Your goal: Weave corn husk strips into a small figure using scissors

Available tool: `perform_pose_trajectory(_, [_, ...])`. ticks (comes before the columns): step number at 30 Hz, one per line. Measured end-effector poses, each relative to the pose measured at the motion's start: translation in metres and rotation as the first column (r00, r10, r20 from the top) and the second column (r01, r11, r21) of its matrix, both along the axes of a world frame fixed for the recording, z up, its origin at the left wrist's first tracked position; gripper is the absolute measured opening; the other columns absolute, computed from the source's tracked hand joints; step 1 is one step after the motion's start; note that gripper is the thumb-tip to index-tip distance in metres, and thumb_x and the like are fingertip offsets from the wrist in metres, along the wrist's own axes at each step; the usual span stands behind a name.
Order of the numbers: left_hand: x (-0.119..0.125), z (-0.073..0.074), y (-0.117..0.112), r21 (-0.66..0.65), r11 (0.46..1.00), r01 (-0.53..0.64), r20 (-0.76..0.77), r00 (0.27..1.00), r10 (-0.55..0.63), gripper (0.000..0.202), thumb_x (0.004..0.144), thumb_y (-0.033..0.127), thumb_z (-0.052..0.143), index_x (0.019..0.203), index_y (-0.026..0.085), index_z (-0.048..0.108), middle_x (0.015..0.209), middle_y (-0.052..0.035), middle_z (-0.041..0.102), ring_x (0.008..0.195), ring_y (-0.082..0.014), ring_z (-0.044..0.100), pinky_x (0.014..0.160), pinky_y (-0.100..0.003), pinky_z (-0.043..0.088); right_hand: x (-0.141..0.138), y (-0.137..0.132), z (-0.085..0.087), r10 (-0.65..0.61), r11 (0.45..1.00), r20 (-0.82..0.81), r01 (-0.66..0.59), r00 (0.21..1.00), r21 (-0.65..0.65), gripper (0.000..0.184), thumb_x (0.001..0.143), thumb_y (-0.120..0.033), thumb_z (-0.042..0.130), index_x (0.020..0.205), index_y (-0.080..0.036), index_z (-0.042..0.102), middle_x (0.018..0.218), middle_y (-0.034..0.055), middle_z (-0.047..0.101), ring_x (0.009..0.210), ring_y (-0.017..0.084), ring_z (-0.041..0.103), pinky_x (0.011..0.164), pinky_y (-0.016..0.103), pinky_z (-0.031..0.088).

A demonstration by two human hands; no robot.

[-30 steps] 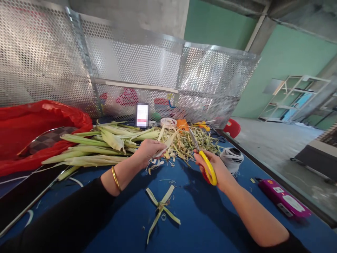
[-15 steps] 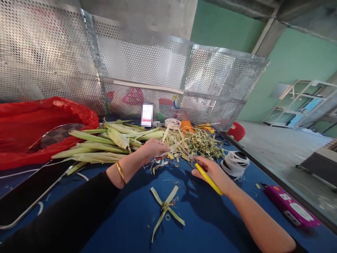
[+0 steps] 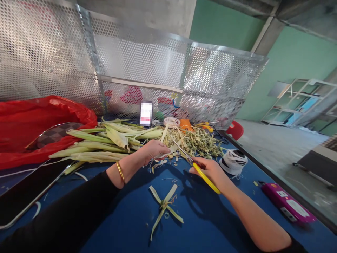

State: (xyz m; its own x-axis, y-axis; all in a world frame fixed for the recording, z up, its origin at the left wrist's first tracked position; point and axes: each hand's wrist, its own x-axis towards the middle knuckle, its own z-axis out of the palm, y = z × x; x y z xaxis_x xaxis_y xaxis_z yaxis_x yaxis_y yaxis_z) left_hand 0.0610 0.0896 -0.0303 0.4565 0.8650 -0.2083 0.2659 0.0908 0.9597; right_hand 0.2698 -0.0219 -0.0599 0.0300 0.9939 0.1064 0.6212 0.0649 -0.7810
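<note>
My left hand (image 3: 155, 150), with a gold bangle at the wrist, is closed on a pale strip of corn husk (image 3: 173, 149). In my right hand (image 3: 206, 168) is a pair of scissors with yellow handles (image 3: 207, 179); the metal blades (image 3: 182, 149) point up and left, close to the husk strip. Below my hands, a cross-shaped piece of husk strips (image 3: 163, 204) lies on the blue table, tied or gathered at its middle. Husk scraps (image 3: 159, 163) are strewn just beneath my left hand.
Long corn husks (image 3: 92, 146) are heaped at the left by a red plastic bag (image 3: 47, 109). Behind my hands is a pile of dried plant bits (image 3: 204, 142). White string on a spool (image 3: 233, 161) and a purple package (image 3: 286, 203) stand right. A perforated metal screen (image 3: 152, 59) closes the back.
The scissor blades have closed up somewhat near the husk strip. My left hand still grips the strip in nearly the same place. The whole view has shifted slightly.
</note>
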Motion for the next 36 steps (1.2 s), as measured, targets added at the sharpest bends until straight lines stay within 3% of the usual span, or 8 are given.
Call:
perform_pose_trajectory(3, [-0.001,-0.004,0.003,-0.022,0.999,-0.045,0.019,0.999,0.045,0.011,0.054,0.025,0.070,0.053,0.015,0.067,0.043,0.0012,0.055,0.040,-0.0110,0.046,0.041,-0.022,0.032,0.001,0.000,-0.001,-0.048,0.999,0.044,0.047,0.998,0.018,0.028,0.072,-0.044,0.064,0.087,-0.020,0.068,0.055,-0.0047,0.050,0.050,0.012,0.041,0.049,0.023,0.028])
perform_pose_trajectory(5, [-0.002,-0.006,0.005,-0.041,0.995,-0.092,0.040,0.995,0.093,0.013,0.054,0.026,0.071,0.059,0.014,0.068,0.046,0.0011,0.057,0.041,-0.0110,0.046,0.041,-0.022,0.030,0.003,0.001,-0.004,-0.134,0.990,0.199,0.125,0.971,0.058,0.030,0.074,-0.044,0.062,0.094,-0.023,0.068,0.060,-0.0021,0.059,0.054,0.016,0.050,0.051,0.025,0.033])
perform_pose_trajectory(8, [-0.003,-0.003,0.007,-0.058,0.986,-0.158,0.100,0.982,0.163,0.018,0.056,0.027,0.071,0.067,0.013,0.069,0.052,0.0003,0.058,0.044,-0.0102,0.046,0.042,-0.022,0.030,0.006,0.004,-0.009,-0.258,0.966,0.528,0.215,0.809,0.144,0.041,0.074,-0.036,0.062,0.113,-0.024,0.062,0.081,0.0052,0.070,0.069,0.024,0.062,0.058,0.029,0.040])
perform_pose_trajectory(11, [-0.004,0.007,-0.001,-0.067,0.980,-0.187,0.174,0.965,0.196,0.020,0.059,0.029,0.070,0.071,0.012,0.068,0.059,-0.0011,0.060,0.048,-0.0093,0.048,0.043,-0.020,0.031,0.009,0.006,-0.014,-0.245,0.969,0.684,0.182,0.687,0.165,0.051,0.074,-0.030,0.061,0.123,-0.019,0.054,0.105,0.0117,0.068,0.080,0.027,0.065,0.066,0.032,0.044])
perform_pose_trajectory(17, [-0.024,0.017,-0.051,-0.098,0.977,-0.192,0.239,0.948,0.210,0.028,0.062,0.039,0.071,0.066,0.013,0.065,0.052,0.0013,0.053,0.043,-0.0073,0.042,0.041,-0.020,0.027,0.010,0.005,-0.014,-0.216,0.967,0.732,0.036,0.646,0.253,0.026,0.084,-0.036,0.053,0.102,-0.021,0.065,0.102,0.0088,0.067,0.093,0.025,0.062,0.075,0.032,0.045])
perform_pose_trajectory(22, [-0.061,0.001,-0.088,-0.123,0.952,-0.282,0.276,0.911,0.306,0.038,0.060,0.050,0.071,0.060,0.012,0.063,0.042,0.0050,0.043,0.038,-0.0055,0.032,0.038,-0.020,0.020,0.010,0.006,-0.021,-0.176,0.971,0.755,-0.013,0.632,0.238,0.041,0.089,-0.050,0.043,0.102,-0.019,0.066,0.095,0.0093,0.066,0.084,0.023,0.064,0.068,0.031,0.046])
perform_pose_trajectory(29, [-0.075,-0.025,-0.082,-0.141,0.909,-0.392,0.305,0.857,0.416,0.042,0.055,0.053,0.072,0.060,0.013,0.062,0.040,0.0064,0.039,0.039,-0.0055,0.030,0.040,-0.020,0.020,0.009,0.005,-0.026,-0.181,0.960,0.769,-0.060,0.613,0.274,0.042,0.091,-0.048,0.039,0.102,-0.019,0.066,0.093,0.0101,0.065,0.087,0.023,0.062,0.069,0.030,0.046])
perform_pose_trajectory(36, [-0.073,-0.025,-0.090,-0.207,0.915,-0.345,0.309,0.865,0.396,0.042,0.056,0.053,0.070,0.064,0.014,0.061,0.045,0.0059,0.041,0.040,-0.0052,0.030,0.041,-0.019,0.022,0.010,0.004,-0.030,-0.193,0.952,0.765,-0.071,0.615,0.297,0.039,0.091,-0.046,0.040,0.102,-0.019,0.066,0.090,0.0093,0.064,0.082,0.022,0.061,0.067,0.028,0.045])
